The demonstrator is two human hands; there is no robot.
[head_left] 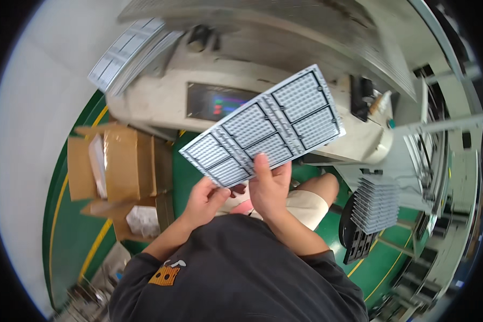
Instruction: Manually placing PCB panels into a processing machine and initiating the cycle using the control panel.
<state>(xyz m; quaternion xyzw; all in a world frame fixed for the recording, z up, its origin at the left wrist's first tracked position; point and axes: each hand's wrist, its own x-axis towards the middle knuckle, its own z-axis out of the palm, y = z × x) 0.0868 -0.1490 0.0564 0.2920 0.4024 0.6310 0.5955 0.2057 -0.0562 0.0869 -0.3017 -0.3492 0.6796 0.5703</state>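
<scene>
While both hands are gripping its near edge, one pale rectangular panel [257, 122] is slanting above the lap, its far end rising beyond the right hand.

Left hand [201, 202]: pinching the panel's near left corner, thumb and fingers closing on it. Right hand [270, 194]: holding the near edge, thumb pressing on the face, fingers curling underneath. Panel face: showing rows of small cells, black outlines framing them in blocks.

Beyond both hands: one off-white bench [155, 107], curving at its ends and bearing a dark control unit [198, 102] whose coloured display is glowing (the panel is partly covering that unit).

Beyond the left hand, far to its left: one stack of similar pale panels [124, 55], leaning at the bench end. Left of the left hand: one open cardboard box [130, 163], standing near a second, lower box [166, 216] that is holding something whitish.

Right of the right hand, well apart: one stack of grey sheets [378, 204], sitting beside a round black part [348, 221]. Below everything: green floor [72, 214], carrying yellow lines.
</scene>
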